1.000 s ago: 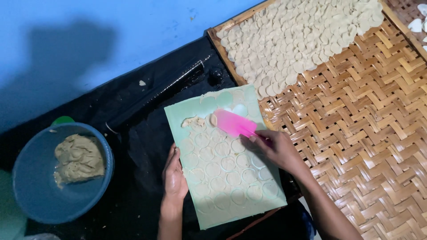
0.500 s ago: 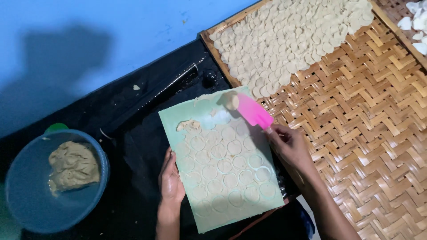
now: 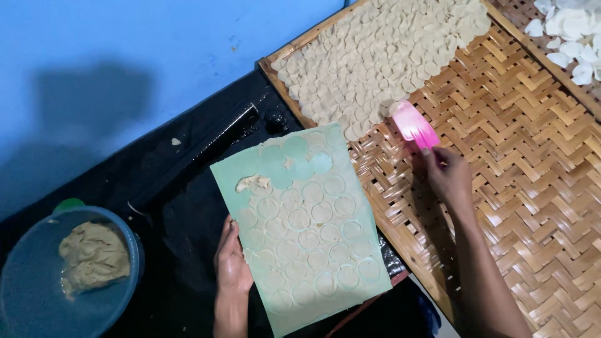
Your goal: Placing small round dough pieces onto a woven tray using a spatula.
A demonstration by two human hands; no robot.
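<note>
head view: my right hand (image 3: 446,176) grips pink scraper (image 3: 414,125) over woven tray (image 3: 519,181) — laying a dough disc
left hand (image 3: 233,263): flat, fingers open, steadying green board (image 3: 307,231)
next: back to the board — slide under another disc cleanly

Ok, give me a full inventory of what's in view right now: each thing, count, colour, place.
green board: one, pale green, on the black surface at centre, covered with dough cut into rounds
cut rounds: many, beige, in rows on the board; some top slots bare
dough scrap: one, beige, upper left of the board
pink scraper: one, pink, over the woven tray beside the laid-out rounds
woven tray: one, tan bamboo, right half of view
laid-out rounds: many, beige, overlapping on the tray's top end
white pieces: several, white, on another tray, top right corner
blue bowl: one, blue, bottom left, holding a dough lump
left hand: resting on the board's left edge
right hand: holding the scraper
</note>
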